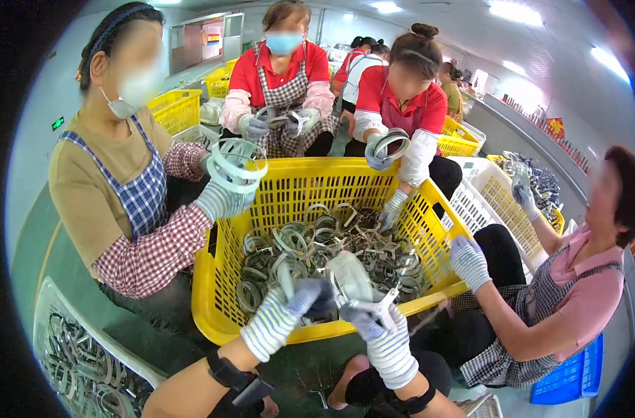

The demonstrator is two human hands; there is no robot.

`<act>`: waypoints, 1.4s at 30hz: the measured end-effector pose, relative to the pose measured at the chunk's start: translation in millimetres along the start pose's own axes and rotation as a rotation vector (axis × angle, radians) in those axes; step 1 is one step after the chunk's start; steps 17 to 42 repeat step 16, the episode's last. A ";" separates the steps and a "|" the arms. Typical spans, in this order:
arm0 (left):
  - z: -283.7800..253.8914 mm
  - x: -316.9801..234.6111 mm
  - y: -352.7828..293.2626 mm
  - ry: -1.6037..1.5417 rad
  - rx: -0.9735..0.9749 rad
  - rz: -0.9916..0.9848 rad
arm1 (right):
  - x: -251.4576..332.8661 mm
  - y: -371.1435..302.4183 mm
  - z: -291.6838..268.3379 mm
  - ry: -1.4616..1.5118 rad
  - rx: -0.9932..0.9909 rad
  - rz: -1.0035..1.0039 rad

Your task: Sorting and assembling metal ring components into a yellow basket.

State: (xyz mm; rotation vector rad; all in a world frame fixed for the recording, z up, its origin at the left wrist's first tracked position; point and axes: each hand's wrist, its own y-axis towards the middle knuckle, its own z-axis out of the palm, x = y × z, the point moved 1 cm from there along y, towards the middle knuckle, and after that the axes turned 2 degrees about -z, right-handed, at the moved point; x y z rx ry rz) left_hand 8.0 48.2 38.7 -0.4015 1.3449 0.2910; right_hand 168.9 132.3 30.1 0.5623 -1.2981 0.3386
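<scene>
My left hand (279, 322), in a striped glove with dark fingertips, reaches over the near edge of the yellow crate (216, 317). Its fingers are closed, and what they pinch is hard to make out. Beside it, my right hand (390, 348), gloved alike, grips a silvery metal bracket (383, 306) with arms spreading from a centre. Just above both hands a pale ring-shaped part (350, 276) shows blurred; I cannot tell whether it is joined to the bracket. Heaped in the crate lie many pale rings (293, 239) and metal brackets.
A co-worker at left holds several pale rings (235, 166). Opposite, another grips rings (390, 144) and reaches into the crate. A person at right rests a gloved hand (470, 262) on its rim. A white crate (101, 327) of rings stands lower left, a blue crate (568, 376) lower right.
</scene>
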 end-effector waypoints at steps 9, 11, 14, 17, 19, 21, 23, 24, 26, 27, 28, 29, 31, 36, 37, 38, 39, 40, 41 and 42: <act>2.4 8.8 14.9 -0.208 0.119 -0.116 | 4.9 3.0 7.6 -0.511 0.472 -0.334; 3.6 -5.3 5.0 -0.204 0.072 0.023 | 8.0 5.4 1.1 -0.446 0.396 -0.188; -3.7 -9.3 2.5 -0.050 0.136 0.014 | -4.0 4.1 -10.6 0.081 0.135 0.096; 1.7 -7.4 -2.8 0.022 0.207 -0.022 | 8.2 10.2 -12.1 -0.170 0.174 0.140; 1.7 -7.4 -2.8 0.022 0.207 -0.022 | 8.2 10.2 -12.1 -0.170 0.174 0.140; 1.7 -7.4 -2.8 0.022 0.207 -0.022 | 8.2 10.2 -12.1 -0.170 0.174 0.140; 1.7 -7.4 -2.8 0.022 0.207 -0.022 | 8.2 10.2 -12.1 -0.170 0.174 0.140; 1.7 -7.4 -2.8 0.022 0.207 -0.022 | 8.2 10.2 -12.1 -0.170 0.174 0.140; 1.7 -7.4 -2.8 0.022 0.207 -0.022 | 8.2 10.2 -12.1 -0.170 0.174 0.140; 1.7 -7.4 -2.8 0.022 0.207 -0.022 | 8.2 10.2 -12.1 -0.170 0.174 0.140; 1.7 -7.4 -2.8 0.022 0.207 -0.022 | 8.2 10.2 -12.1 -0.170 0.174 0.140; 1.7 -7.4 -2.8 0.022 0.207 -0.022 | 8.2 10.2 -12.1 -0.170 0.174 0.140; 1.7 -7.4 -2.8 0.022 0.207 -0.022 | 8.2 10.2 -12.1 -0.170 0.174 0.140; 1.7 -7.4 -2.8 0.022 0.207 -0.022 | 8.2 10.2 -12.1 -0.170 0.174 0.140; 1.7 -7.4 -2.8 0.022 0.207 -0.022 | 8.2 10.2 -12.1 -0.170 0.174 0.140; 1.7 -7.4 -2.8 0.022 0.207 -0.022 | 8.2 10.2 -12.1 -0.170 0.174 0.140; 1.7 -7.4 -2.8 0.022 0.207 -0.022 | 8.2 10.2 -12.1 -0.170 0.174 0.140; 1.7 -7.4 -2.8 0.022 0.207 -0.022 | 8.2 10.2 -12.1 -0.170 0.174 0.140; 1.7 -7.4 -2.8 0.022 0.207 -0.022 | 8.2 10.2 -12.1 -0.170 0.174 0.140; 1.7 -7.4 -2.8 0.022 0.207 -0.022 | 8.2 10.2 -12.1 -0.170 0.174 0.140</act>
